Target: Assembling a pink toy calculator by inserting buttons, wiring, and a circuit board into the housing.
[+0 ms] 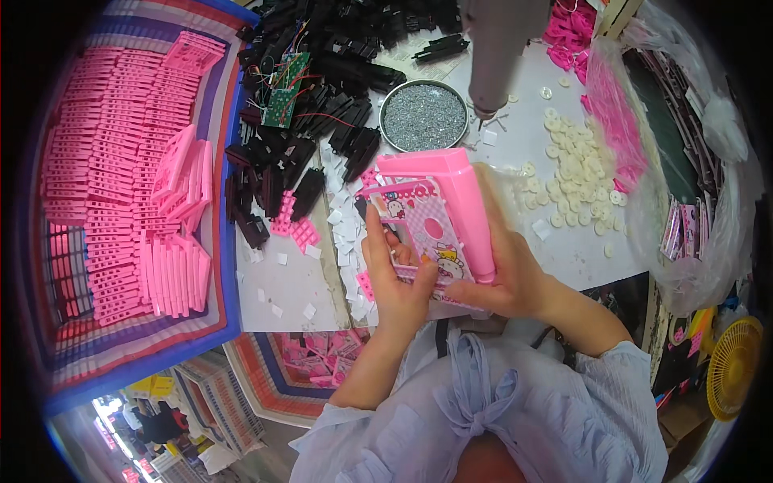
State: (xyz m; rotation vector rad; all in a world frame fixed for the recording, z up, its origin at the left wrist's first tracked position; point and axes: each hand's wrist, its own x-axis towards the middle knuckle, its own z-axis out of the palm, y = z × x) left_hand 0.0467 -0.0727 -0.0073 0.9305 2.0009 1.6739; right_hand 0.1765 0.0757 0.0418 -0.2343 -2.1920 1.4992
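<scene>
I am looking down at my own two bare hands over a white worktable (pixel 523 97). Between them I hold a pink plastic toy housing with a cartoon sticker panel on its face (pixel 435 213). It sits just above the near edge of the table, close to my chest, tilted so its long pink side points up and away from me.

My left hand (pixel 396 274) is closed around the lower left edge of the housing, with the thumb pressed on the decorated face. My right hand (pixel 507 266) wraps the right side from behind, fingers curled around the solid pink edge. Both hands are firmly gripping the housing.

Just beyond the housing stands a round metal dish filled with small silver screws (pixel 423 117). A grey cylindrical tool (pixel 498 56) hangs down beside the dish, its tip near the table. To the right of my hands lies a loose scatter of small cream-white round plastic buttons (pixel 576 173), and past them a clear plastic bag holding pink parts (pixel 616 113).

To the left of the housing, small white paper squares (pixel 342 217) litter the table. Beyond them is a heap of black plastic parts with red wires and a green circuit board (pixel 310 105). Far to my left, a large striped woven bag (pixel 229 266) is filled with rows of flat pink plastic pieces (pixel 121 185).

A yellow fan grille (pixel 734 366) shows at the lower right edge.
</scene>
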